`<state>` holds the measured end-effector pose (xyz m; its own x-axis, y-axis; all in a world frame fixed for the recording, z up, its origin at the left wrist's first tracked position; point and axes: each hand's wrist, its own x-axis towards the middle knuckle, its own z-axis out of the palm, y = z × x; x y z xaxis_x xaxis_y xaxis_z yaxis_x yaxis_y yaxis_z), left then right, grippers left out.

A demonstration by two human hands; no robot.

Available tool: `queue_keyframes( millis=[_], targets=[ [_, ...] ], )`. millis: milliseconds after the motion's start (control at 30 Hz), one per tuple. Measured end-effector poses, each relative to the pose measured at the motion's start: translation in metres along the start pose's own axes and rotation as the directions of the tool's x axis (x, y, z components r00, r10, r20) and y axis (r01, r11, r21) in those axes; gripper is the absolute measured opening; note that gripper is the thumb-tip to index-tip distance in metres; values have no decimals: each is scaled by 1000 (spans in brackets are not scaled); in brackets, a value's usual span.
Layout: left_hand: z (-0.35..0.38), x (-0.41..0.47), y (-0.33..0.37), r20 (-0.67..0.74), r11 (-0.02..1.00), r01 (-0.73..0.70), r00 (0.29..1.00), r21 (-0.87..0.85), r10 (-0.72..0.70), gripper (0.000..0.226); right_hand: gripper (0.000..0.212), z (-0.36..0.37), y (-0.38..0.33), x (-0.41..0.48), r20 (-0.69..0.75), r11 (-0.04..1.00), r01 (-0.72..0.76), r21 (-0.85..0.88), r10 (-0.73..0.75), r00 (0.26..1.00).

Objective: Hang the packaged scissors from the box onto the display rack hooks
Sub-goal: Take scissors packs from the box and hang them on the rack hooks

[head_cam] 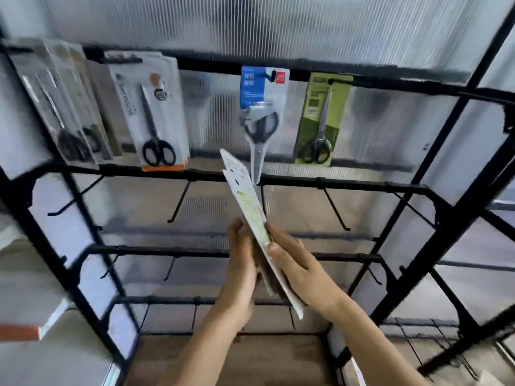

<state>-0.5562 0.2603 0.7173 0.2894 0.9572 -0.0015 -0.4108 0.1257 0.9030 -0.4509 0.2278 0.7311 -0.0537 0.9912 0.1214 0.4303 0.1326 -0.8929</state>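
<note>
Both hands hold a stack of flat scissors packs [249,201], seen edge-on and tilted up toward the rack's second row. My left hand [242,264] grips the stack from the left, and my right hand [299,267] holds its lower right side with the thumb on the top card. On the top rail of the black display rack [345,186] hang a blue-carded pair of scissors [262,107], a green-carded pair [320,118], a white and orange pack [156,115] and several packs at the far left [61,107]. The box is not in view.
Bare black hooks [335,210] stick out from the second, third and fourth rails. A ribbed translucent panel [250,29] backs the rack. Black frame posts run down the right side [434,213]. A brown floor [237,358] lies below.
</note>
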Motion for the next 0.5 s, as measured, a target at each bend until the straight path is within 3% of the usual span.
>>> queue_keyframes(
  millis=[100, 167, 200, 333, 433, 500],
  targets=[
    [-12, 10, 0, -29, 997, -77, 997, 22, 77, 49, 79, 2, -3, 9, 158, 996, 7, 93, -22, 987],
    [-12, 14, -4, -38, 992, -123, 992, 8, 123, 42, 38, -2, -4, 13, 199, 991, -3, 137, -24, 980],
    [-10, 17, -5, -47, 988, -154, 987, 15, 154, 39, 13, -6, -5, 17, 180, 988, 3, 152, -31, 983],
    [-4, 26, -3, -161, 984, -179, 971, 0, 176, 20, 31, -37, 2, 33, -131, 989, 30, 147, -11, 991],
    [-2, 31, -4, -192, 985, -173, 967, -6, 169, 25, 25, -57, 3, 43, -213, 924, 8, 383, 80, 974],
    [5, 31, -7, -216, 985, -172, 962, 0, 168, 30, 28, -64, 5, 47, -234, 917, 42, 396, 56, 971]
  ],
)
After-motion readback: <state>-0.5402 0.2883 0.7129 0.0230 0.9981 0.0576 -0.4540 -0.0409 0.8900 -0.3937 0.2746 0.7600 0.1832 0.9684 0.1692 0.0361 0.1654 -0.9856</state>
